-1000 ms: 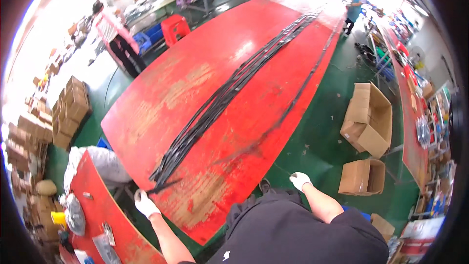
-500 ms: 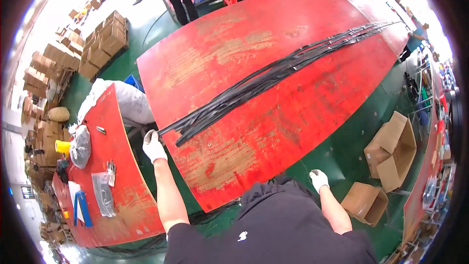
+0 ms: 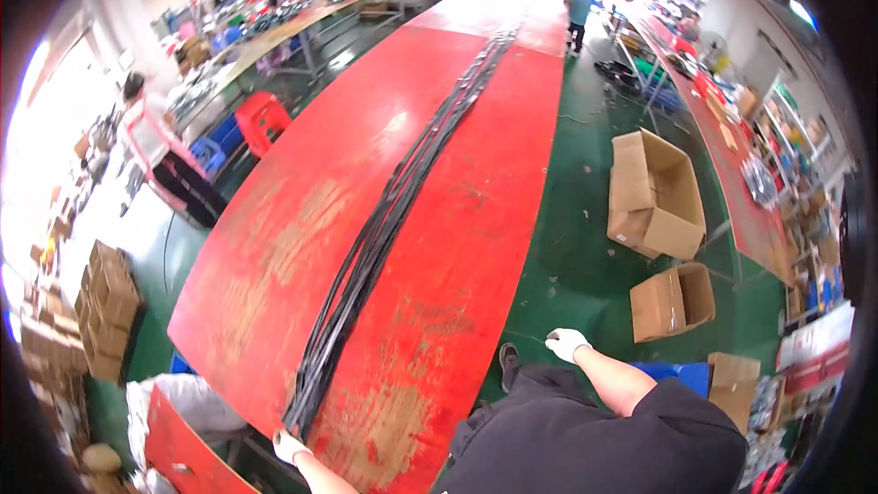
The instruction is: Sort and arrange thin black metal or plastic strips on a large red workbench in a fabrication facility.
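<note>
A long bundle of flat, shiny black strips (image 3: 366, 265) runs lengthwise over the big red table (image 3: 457, 220). Its near end reaches the table's near left corner, where my left hand (image 3: 290, 447), in a white glove, is closed at the strip ends. The fingers are small and partly turned away, but they appear to pinch the strips. Off the table's right side, over the green floor, my gloved right hand (image 3: 567, 345) hangs with its fingers pressed together. A faint thin line shows by its fingertips; what it holds is too small to make out.
Two open cardboard boxes (image 3: 647, 305) stand on the floor to the right. A smaller red table (image 3: 187, 444) adjoins at the lower left. One person (image 3: 165, 151) stands left, near a red stool (image 3: 262, 122); another (image 3: 578, 5) is at the far end.
My view has swung right and up, so the strips now run away from me toward the far end. My left hand stays at their near end; my right hand remains beside the table.
</note>
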### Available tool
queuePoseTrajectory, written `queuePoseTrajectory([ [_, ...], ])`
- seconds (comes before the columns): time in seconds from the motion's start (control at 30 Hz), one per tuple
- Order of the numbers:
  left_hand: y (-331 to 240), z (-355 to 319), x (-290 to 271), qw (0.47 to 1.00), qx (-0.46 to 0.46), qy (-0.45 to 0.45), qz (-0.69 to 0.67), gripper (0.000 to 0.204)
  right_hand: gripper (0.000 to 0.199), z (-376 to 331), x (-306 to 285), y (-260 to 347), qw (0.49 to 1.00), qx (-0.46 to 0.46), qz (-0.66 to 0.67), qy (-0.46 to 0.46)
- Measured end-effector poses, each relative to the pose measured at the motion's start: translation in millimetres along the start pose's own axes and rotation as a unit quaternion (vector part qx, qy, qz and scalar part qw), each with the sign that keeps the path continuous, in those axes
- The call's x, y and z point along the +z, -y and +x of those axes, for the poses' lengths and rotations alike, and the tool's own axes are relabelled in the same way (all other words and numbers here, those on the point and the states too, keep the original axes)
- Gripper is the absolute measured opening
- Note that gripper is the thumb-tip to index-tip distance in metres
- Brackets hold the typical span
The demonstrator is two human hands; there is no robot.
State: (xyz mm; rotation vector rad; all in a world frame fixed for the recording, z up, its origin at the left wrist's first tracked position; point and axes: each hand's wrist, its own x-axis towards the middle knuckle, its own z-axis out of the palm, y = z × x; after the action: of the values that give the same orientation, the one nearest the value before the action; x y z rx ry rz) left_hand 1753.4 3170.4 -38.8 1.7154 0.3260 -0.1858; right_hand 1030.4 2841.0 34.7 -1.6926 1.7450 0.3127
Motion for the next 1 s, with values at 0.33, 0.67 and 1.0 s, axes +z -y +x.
queuePoseTrajectory([
  [0.33, -36.8, -59.1, 46.3, 0.799, 0.092, -0.3, 0.514, 0.028, 0.049, 52.8, -22.4, -126.8, 0.991, 0.088, 0.102, -0.019],
  [0.67, 3.0, -331.1, 323.5, 0.839, 0.124, -0.194, 0.494, 0.034, 0.041, 197.4, -87.9, -292.3, 0.949, 0.227, 0.216, -0.021],
  [1.0, 36.8, -618.7, 647.1, 0.69, 0.439, 0.259, 0.513, 0.043, 0.041, 364.4, -292.6, -368.4, 0.918, 0.201, 0.335, -0.067],
])
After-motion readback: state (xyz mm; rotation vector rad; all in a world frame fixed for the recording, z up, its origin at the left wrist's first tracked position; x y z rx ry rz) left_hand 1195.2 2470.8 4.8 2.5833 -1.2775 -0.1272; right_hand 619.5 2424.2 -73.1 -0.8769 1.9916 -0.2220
